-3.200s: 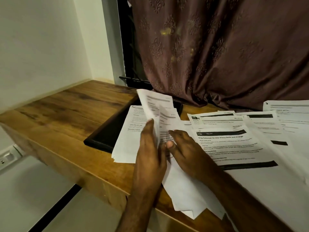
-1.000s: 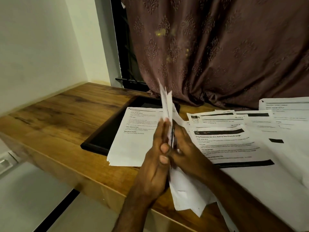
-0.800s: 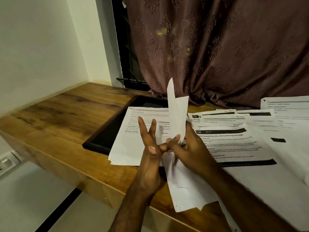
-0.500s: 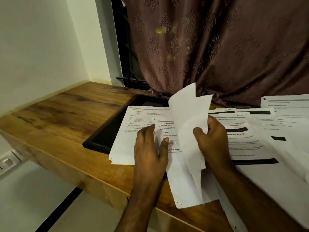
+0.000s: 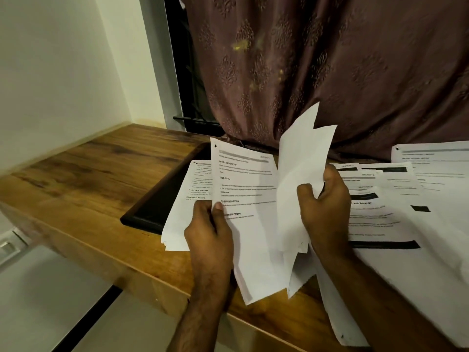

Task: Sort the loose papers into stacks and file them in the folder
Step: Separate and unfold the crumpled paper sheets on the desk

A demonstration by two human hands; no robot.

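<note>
Along the front edge of the wooden desk (image 5: 83, 189) we hold a bundle of papers, its lower end overhanging the edge. Left hand (image 5: 209, 235) pinches the printed top sheet (image 5: 243, 189) at its left margin, thumb on the page. Right hand (image 5: 327, 212) is curled round 2 or more blank-backed sheets (image 5: 302, 174), lifted upright and peeled toward the right.

Progress, as we judge it: early to middle.
- 1 stack (image 5: 187, 199) lies partly on the black folder (image 5: 157, 201), which sits toward the back-left of the desk, near the curtain (image 5: 330, 59).
- Loose printed papers (image 5: 380, 219) spread over the right half of the desk, overlapping, not squared.
- Nothing is visibly filed yet; we cannot tell whether the folder holds anything beneath the stack.
- Left to do: finish separating the held bundle, square the stacks, file them.

Against 0.5 s ago: the right hand has carried its sheets further right and higher, and the printed page under them is now fully exposed. The left hand has slid from the middle of the page to its left margin. Stack and folder unchanged.
</note>
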